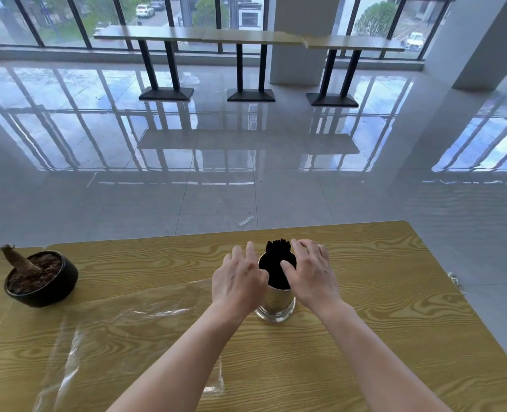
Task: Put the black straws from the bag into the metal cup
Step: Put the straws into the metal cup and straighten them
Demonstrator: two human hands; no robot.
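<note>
Many straws (276, 257) — seemingly against right grip (313, 275)

My left hand (237, 281) and right hand (314, 275) are covering the sides of the metal cup (276, 304), which is hiding the lower lengths of the black straws (277, 251), while my left forearm (193, 358) is crossing the clear bag (112, 322) and, like my right forearm (371, 352), running off the bottom edge.

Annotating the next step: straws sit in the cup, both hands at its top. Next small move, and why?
Likely the right hand presses down the taller straws at the far side of the cup; the rest sit lower, and the bag lies flat.
</note>
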